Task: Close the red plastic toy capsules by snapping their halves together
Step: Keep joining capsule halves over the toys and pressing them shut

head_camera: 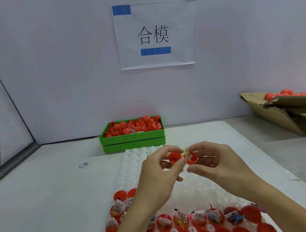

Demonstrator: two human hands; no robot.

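Now the left hand [158,168] pinches an empty red half [174,158] and the right hand [216,161] pinches a toy-filled half [192,158], above the white tray [133,163]. Behind it, a green bin [132,139] holds red halves.

Both hands raised close together, left hand [162,166] and right hand [213,158] fingers pinching
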